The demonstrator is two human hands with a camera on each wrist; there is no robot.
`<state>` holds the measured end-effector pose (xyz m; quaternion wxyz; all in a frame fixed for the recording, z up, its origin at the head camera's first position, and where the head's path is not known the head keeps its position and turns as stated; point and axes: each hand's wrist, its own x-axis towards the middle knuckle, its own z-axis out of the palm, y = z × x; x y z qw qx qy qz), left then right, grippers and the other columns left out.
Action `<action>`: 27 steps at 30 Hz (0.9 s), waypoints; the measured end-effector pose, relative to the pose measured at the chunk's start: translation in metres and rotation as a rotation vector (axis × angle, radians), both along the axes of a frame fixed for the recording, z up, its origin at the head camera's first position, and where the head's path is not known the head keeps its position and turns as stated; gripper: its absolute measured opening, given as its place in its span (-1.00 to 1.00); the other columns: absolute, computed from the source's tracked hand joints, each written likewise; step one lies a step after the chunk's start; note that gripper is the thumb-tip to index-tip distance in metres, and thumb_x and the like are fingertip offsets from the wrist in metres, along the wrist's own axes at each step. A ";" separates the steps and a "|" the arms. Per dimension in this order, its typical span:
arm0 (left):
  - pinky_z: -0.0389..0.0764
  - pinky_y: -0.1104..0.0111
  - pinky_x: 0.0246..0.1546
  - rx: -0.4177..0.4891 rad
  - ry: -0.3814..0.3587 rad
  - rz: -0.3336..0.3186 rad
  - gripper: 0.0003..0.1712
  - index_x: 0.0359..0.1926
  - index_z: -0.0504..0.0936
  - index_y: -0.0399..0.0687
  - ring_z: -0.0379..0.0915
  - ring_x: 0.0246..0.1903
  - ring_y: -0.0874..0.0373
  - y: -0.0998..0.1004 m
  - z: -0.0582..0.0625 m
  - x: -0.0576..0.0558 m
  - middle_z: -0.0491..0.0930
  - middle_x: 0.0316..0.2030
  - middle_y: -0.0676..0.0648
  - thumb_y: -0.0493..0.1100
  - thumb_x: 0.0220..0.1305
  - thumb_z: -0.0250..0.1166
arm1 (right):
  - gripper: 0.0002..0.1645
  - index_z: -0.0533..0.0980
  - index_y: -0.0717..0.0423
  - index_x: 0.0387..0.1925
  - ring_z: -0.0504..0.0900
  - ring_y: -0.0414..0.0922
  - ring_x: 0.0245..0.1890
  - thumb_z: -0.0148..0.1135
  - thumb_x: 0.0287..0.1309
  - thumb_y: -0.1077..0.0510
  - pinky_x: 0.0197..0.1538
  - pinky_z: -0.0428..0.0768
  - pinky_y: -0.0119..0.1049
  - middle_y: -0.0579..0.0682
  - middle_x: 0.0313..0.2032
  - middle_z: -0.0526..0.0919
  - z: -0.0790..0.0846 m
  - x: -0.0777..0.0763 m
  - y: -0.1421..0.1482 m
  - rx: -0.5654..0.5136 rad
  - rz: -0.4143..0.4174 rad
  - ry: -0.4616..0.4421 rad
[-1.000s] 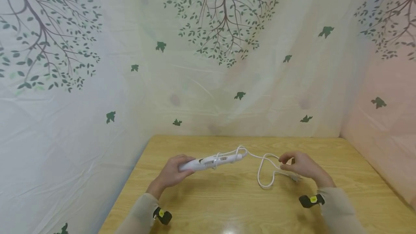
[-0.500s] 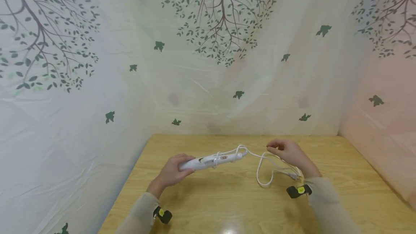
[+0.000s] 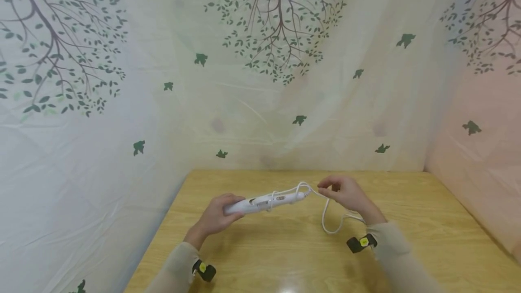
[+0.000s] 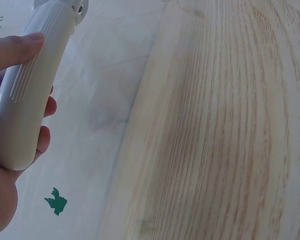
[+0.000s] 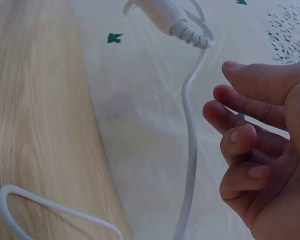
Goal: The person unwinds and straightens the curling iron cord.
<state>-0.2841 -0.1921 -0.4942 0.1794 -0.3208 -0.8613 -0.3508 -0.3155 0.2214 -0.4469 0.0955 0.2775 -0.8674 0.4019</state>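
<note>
A slim white hair straightener (image 3: 260, 202) is held above the table, tilted slightly up to the right. My left hand (image 3: 219, 214) grips its left end; in the left wrist view the thumb lies along the ribbed casing (image 4: 32, 90) and fingertips show behind it. The white cord (image 3: 303, 186) is looped around the body and leaves its right end through a ribbed sleeve (image 5: 190, 35). My right hand (image 3: 348, 193) is beside this cord, fingers loosely bent. In the right wrist view a gap shows between its fingertips and the hanging cord; nothing is held.
A wooden table (image 3: 277, 257) lies beneath both hands. More cord hangs in a loop (image 3: 331, 229) below the right hand, whose forearm hides its far end. Pale curtains (image 3: 252, 98) printed with trees and green birds surround the table at the back and sides.
My right hand has moved left, from above the cord's plug end toward the straightener's cord end. The left hand and the straightener have stayed in place.
</note>
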 end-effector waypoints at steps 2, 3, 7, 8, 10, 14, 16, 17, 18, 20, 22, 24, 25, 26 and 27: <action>0.54 0.33 -0.19 0.001 -0.001 0.007 -0.61 0.02 0.67 0.11 0.55 -0.18 0.26 -0.001 0.000 0.000 0.66 -0.11 0.12 -0.07 0.14 0.44 | -0.84 0.68 0.02 -0.23 0.40 -0.27 -0.58 0.35 0.18 0.06 -0.52 0.41 -0.39 -0.08 -0.31 0.70 -0.001 -0.001 -0.005 0.012 -0.012 -0.003; 0.54 0.33 -0.19 0.003 -0.004 0.010 -0.61 0.02 0.67 0.12 0.55 -0.18 0.26 -0.001 -0.001 0.000 0.66 -0.11 0.13 -0.07 0.13 0.45 | -0.82 0.68 0.03 -0.23 0.40 -0.26 -0.57 0.35 0.17 0.05 -0.50 0.40 -0.38 -0.08 -0.31 0.70 -0.001 -0.001 -0.007 0.017 -0.017 -0.010; 0.53 0.33 -0.17 0.003 -0.021 0.016 -0.61 0.02 0.67 0.16 0.54 -0.17 0.26 -0.002 -0.001 -0.001 0.66 -0.11 0.14 -0.06 0.13 0.45 | -0.79 0.67 0.05 -0.23 0.43 -0.23 -0.51 0.36 0.16 0.02 -0.45 0.41 -0.38 -0.07 -0.31 0.70 -0.002 -0.003 -0.014 0.029 -0.036 -0.046; 0.53 0.33 -0.16 0.003 -0.025 0.014 -0.61 0.03 0.67 0.16 0.54 -0.17 0.26 -0.002 -0.001 -0.001 0.66 -0.10 0.15 -0.06 0.13 0.45 | -0.80 0.67 0.05 -0.24 0.43 -0.23 -0.51 0.36 0.16 0.03 -0.44 0.42 -0.38 -0.07 -0.31 0.69 -0.002 -0.003 -0.014 0.032 -0.040 -0.052; 0.53 0.32 -0.16 0.002 -0.028 0.012 -0.61 0.03 0.66 0.17 0.54 -0.17 0.26 -0.002 -0.001 -0.001 0.65 -0.10 0.15 -0.05 0.14 0.44 | -0.81 0.67 0.04 -0.25 0.43 -0.22 -0.50 0.36 0.17 0.03 -0.43 0.42 -0.38 -0.08 -0.31 0.69 -0.002 -0.003 -0.015 0.039 -0.047 -0.057; 0.53 0.32 -0.16 0.005 -0.028 0.015 -0.60 0.03 0.66 0.16 0.54 -0.16 0.26 -0.001 0.000 -0.001 0.65 -0.10 0.14 -0.06 0.14 0.44 | -0.83 0.67 0.05 -0.26 0.43 -0.22 -0.50 0.35 0.17 0.05 -0.43 0.42 -0.38 -0.09 -0.32 0.69 -0.003 -0.004 -0.015 0.045 -0.047 -0.053; 0.53 0.32 -0.16 0.006 -0.030 0.017 -0.61 0.03 0.66 0.15 0.54 -0.17 0.26 -0.001 0.001 0.000 0.66 -0.11 0.14 -0.07 0.14 0.44 | -0.84 0.68 0.04 -0.27 0.42 -0.22 -0.50 0.35 0.17 0.05 -0.43 0.41 -0.37 -0.09 -0.33 0.69 -0.004 -0.004 -0.015 0.045 -0.048 -0.050; 0.53 0.33 -0.16 0.008 -0.032 0.016 -0.61 0.03 0.67 0.15 0.54 -0.17 0.26 -0.001 0.002 0.000 0.66 -0.11 0.14 -0.07 0.14 0.44 | -0.84 0.68 0.04 -0.27 0.42 -0.22 -0.50 0.35 0.17 0.05 -0.42 0.41 -0.37 -0.09 -0.33 0.69 -0.004 -0.005 -0.015 0.045 -0.048 -0.050; 0.53 0.33 -0.16 0.007 -0.031 0.014 -0.61 0.03 0.67 0.15 0.54 -0.17 0.26 -0.001 0.002 0.000 0.66 -0.11 0.14 -0.07 0.14 0.44 | -0.85 0.68 0.03 -0.28 0.42 -0.22 -0.50 0.36 0.17 0.06 -0.42 0.41 -0.37 -0.10 -0.34 0.69 -0.005 -0.005 -0.015 0.046 -0.049 -0.049; 0.53 0.33 -0.17 0.009 -0.031 0.008 -0.61 0.03 0.66 0.15 0.54 -0.18 0.26 -0.001 0.002 0.000 0.66 -0.11 0.14 -0.07 0.14 0.44 | -0.86 0.68 0.02 -0.29 0.42 -0.23 -0.50 0.36 0.16 0.06 -0.41 0.41 -0.38 -0.11 -0.34 0.69 -0.006 -0.006 -0.016 0.050 -0.050 -0.049; 0.53 0.33 -0.17 0.011 -0.030 0.002 -0.61 0.03 0.66 0.16 0.54 -0.18 0.26 -0.001 0.002 0.000 0.66 -0.11 0.14 -0.06 0.14 0.44 | -0.87 0.68 0.01 -0.29 0.42 -0.23 -0.50 0.36 0.16 0.06 -0.41 0.41 -0.38 -0.11 -0.35 0.69 -0.007 -0.007 -0.016 0.052 -0.052 -0.050; 0.53 0.33 -0.17 0.012 -0.024 -0.005 -0.61 0.04 0.66 0.16 0.54 -0.18 0.26 -0.001 0.001 -0.001 0.65 -0.11 0.14 -0.05 0.15 0.44 | -0.86 0.68 0.02 -0.28 0.42 -0.23 -0.49 0.36 0.16 0.06 -0.41 0.41 -0.37 -0.12 -0.35 0.69 -0.009 -0.007 -0.016 0.055 -0.053 -0.048; 0.53 0.33 -0.17 0.014 -0.026 -0.007 -0.61 0.03 0.66 0.16 0.54 -0.18 0.26 -0.001 0.000 -0.002 0.65 -0.11 0.14 -0.05 0.15 0.44 | -0.86 0.67 0.02 -0.28 0.43 -0.22 -0.49 0.36 0.16 0.06 -0.40 0.41 -0.37 -0.12 -0.35 0.69 -0.010 -0.007 -0.016 0.056 -0.054 -0.048; 0.53 0.33 -0.18 0.014 -0.027 -0.009 -0.61 0.04 0.66 0.17 0.54 -0.18 0.26 -0.001 -0.001 -0.002 0.65 -0.11 0.14 -0.04 0.15 0.43 | -0.86 0.67 0.02 -0.28 0.43 -0.23 -0.48 0.36 0.17 0.06 -0.39 0.41 -0.37 -0.13 -0.35 0.69 -0.011 -0.008 -0.015 0.059 -0.055 -0.046; 0.53 0.33 -0.18 0.014 -0.029 -0.008 -0.61 0.04 0.66 0.18 0.54 -0.18 0.27 -0.001 -0.001 -0.002 0.65 -0.11 0.15 -0.03 0.16 0.43 | -0.86 0.68 0.02 -0.28 0.44 -0.23 -0.46 0.35 0.17 0.06 -0.37 0.41 -0.36 -0.13 -0.35 0.69 -0.011 -0.008 -0.015 0.060 -0.055 -0.047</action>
